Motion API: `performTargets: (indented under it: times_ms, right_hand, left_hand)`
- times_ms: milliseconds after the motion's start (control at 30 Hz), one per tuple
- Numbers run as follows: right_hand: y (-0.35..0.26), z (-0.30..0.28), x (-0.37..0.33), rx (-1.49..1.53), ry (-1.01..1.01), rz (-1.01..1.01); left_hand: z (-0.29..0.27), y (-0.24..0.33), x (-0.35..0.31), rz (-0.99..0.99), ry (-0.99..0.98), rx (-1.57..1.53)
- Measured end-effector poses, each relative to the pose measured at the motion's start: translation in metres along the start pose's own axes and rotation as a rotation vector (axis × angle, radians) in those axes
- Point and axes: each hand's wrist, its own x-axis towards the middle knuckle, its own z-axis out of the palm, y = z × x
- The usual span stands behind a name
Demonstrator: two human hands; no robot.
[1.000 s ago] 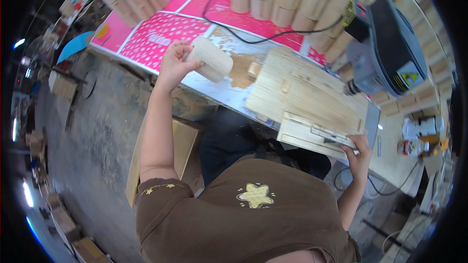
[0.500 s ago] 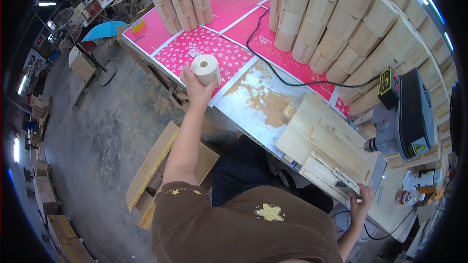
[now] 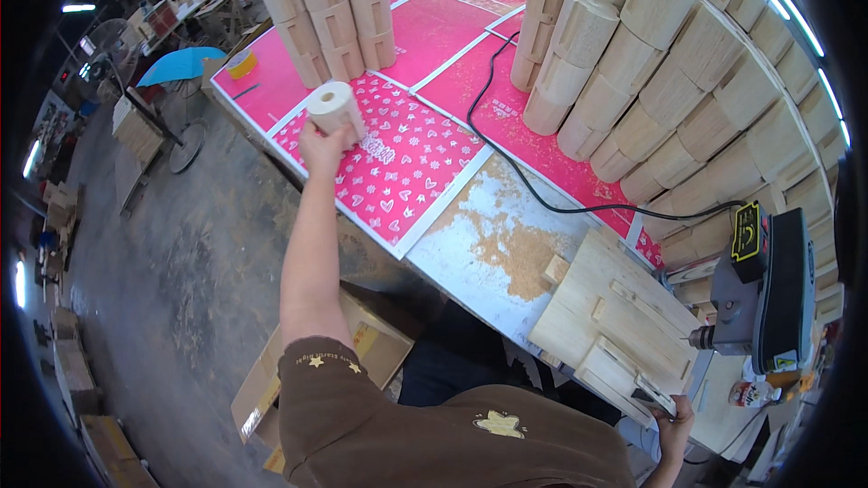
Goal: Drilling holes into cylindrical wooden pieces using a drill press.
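My left hand (image 3: 322, 148) is closed round the lower part of a pale wooden cylinder (image 3: 336, 110) with a round hole in its top. The cylinder stands upright at the pink patterned sheet, near the stacks on the far left of the table. At the lower right, my right hand (image 3: 674, 425) has its fingers curled on a dark lever (image 3: 655, 392) at the near end of a wooden jig board (image 3: 633, 294). Strips of wood are fixed on the board. A grey and black drill press (image 3: 761, 298) with a chuck stands over the board's right side.
Stacked wooden cylinders (image 3: 588, 27) line the table's right side; more stacks (image 3: 325, 18) stand far left. A black cable (image 3: 542, 201) crosses the table. Sawdust (image 3: 515, 253) covers the white surface. Yellow tape (image 3: 241, 63) lies at the far left; a cardboard box (image 3: 362, 343) sits below.
My left hand has carried the wooden cylinder left and farther away, towards the far-left stacks. The right hand stays at the jig's lever. The whole view has shifted slightly.
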Motion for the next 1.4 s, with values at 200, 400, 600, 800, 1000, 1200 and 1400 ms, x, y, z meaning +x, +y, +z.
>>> performTargets:
  times_ms: [200,400,600,800,1000,1200,1400]
  right_hand:
    - [-0.01,-0.004,0.002,-0.072,-0.012,0.074]
    - [-0.028,-0.002,0.009,-0.151,-0.027,0.025]
    - [-0.027,-0.004,0.005,-0.168,-0.018,0.012]
    - [-0.036,-0.005,0.006,-0.21,-0.024,0.047]
    - [-0.031,-0.001,0.004,-0.141,0.029,0.053]
    - [-0.03,-0.001,0.012,-0.071,0.025,0.023]
    - [-0.023,-0.005,0.001,0.012,0.023,0.032]
  left_hand:
    - [0.047,-0.074,0.095,-0.008,0.154,0.026]
    - [0.06,-0.141,0.162,-0.106,0.167,0.114]
    - [0.086,-0.114,0.144,-0.241,0.363,0.071]
    - [0.144,0.065,0.035,0.34,-0.031,-0.417]
    - [0.205,0.242,-0.067,0.401,-0.547,-0.531]
    - [0.247,0.247,-0.053,0.4,-0.526,-0.704]
    - [0.271,0.261,-0.043,0.457,-0.508,-0.589]
